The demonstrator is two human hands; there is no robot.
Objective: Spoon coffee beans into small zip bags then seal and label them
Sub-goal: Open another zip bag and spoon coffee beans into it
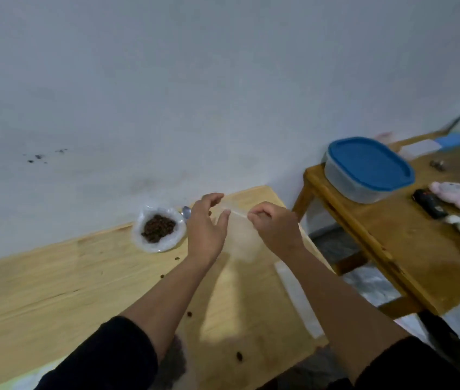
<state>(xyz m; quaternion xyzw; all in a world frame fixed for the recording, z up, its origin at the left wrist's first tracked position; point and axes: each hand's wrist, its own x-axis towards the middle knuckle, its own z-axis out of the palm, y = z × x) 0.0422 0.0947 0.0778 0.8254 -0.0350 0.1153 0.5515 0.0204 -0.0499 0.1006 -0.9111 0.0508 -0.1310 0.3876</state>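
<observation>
Both of my hands hold a small clear zip bag (238,235) up over the far right part of the desk (54,282).

My right hand (275,229) pinches the bag's top strip with curled fingers; my left hand (206,229) is half spread, thumb tip on the same strip, the other fingers arched above it and apart. The bag is blurred and looks empty, though I cannot be sure. The coffee beans (158,228) sit in a white plastic-lined bowl (150,243) at the desk's far edge by the wall, just beside my left hand, with a spoon (186,211) at its right rim. Loose beans (239,356) lie scattered toward the near edge. A pale strip (296,299) lies along the right edge. On the side table (409,249) stands a blue-lidded tub (368,168).
</observation>
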